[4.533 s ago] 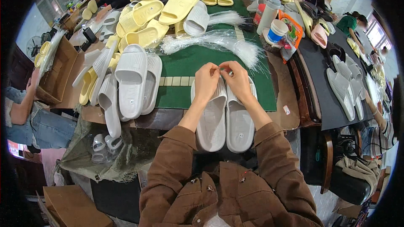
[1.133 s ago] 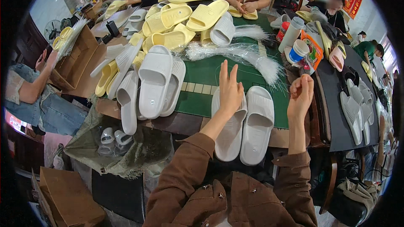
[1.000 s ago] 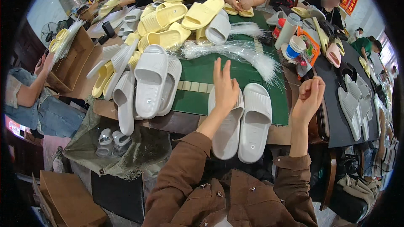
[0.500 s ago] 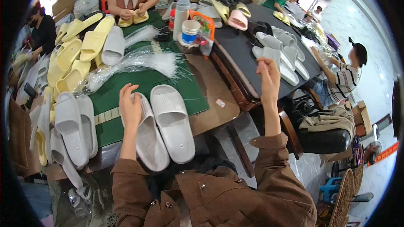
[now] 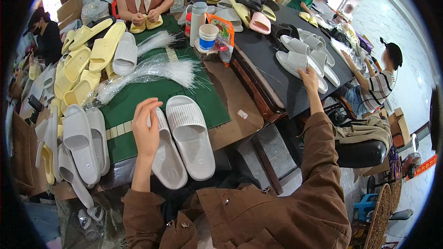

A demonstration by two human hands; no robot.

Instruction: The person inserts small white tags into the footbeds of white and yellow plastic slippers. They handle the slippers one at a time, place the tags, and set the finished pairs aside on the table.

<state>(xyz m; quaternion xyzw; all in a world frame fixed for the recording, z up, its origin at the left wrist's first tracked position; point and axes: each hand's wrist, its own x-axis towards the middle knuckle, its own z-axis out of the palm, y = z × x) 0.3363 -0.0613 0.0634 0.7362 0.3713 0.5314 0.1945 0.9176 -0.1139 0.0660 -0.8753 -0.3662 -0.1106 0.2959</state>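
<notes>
A pair of pale grey slide sandals (image 5: 187, 140) lies on the green mat (image 5: 131, 103) in front of me. My left hand (image 5: 146, 127) hovers over the left sandal of the pair, fingers loosely curled, holding nothing that I can see. My right hand (image 5: 309, 78) reaches far right onto the black table (image 5: 272, 55) and rests on a grey sandal (image 5: 295, 64) there. Whether it grips that sandal I cannot tell.
A bundle of clear plastic ties (image 5: 147, 74) lies on the mat. Yellow sandals (image 5: 85, 71) and grey sandals (image 5: 80, 140) pile at the left. Cups and a bottle (image 5: 203, 23) stand behind. Other people sit around both tables. A black chair (image 5: 364, 150) is at my right.
My view has swung right. My right hand went from raised near the pair out to the black table's sandals. My left hand stays over the left sandal.
</notes>
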